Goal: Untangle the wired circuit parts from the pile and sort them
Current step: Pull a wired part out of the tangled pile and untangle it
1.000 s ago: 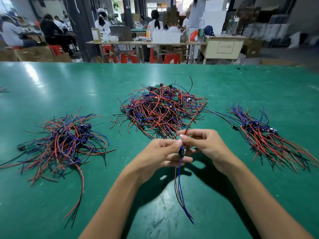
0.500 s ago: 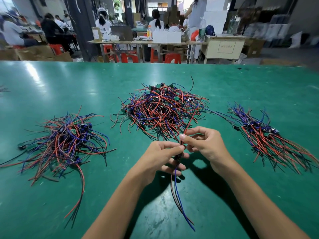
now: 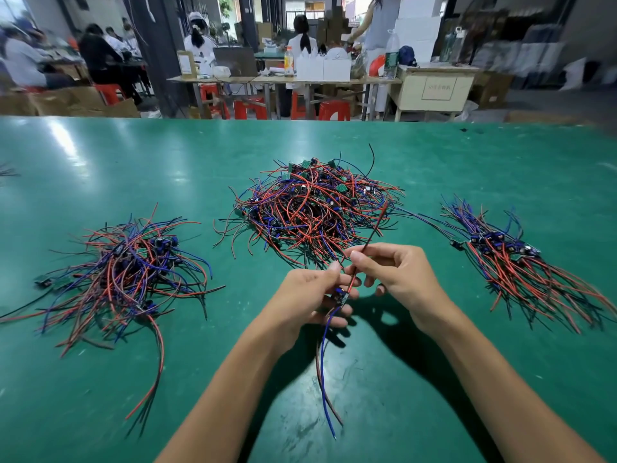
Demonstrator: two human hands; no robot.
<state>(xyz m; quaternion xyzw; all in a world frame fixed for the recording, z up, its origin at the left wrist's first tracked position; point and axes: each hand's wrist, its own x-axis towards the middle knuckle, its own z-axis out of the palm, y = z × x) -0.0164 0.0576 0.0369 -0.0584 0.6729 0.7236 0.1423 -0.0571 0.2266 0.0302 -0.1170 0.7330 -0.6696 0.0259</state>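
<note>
Mid-sort: left hand [image 3: 312,295] grips one circuit board [image 3: 341,297], right hand [image 3: 394,272] pinches its red wire [image 3: 369,242]; tangled central pile [image 3: 314,208] remains between two side piles on the green worktop [image 3: 434,162].

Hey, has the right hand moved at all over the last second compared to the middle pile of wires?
Yes. The right hand has slid slightly up the red wire toward the middle pile, with the left hand gripping the circuit part.
</note>
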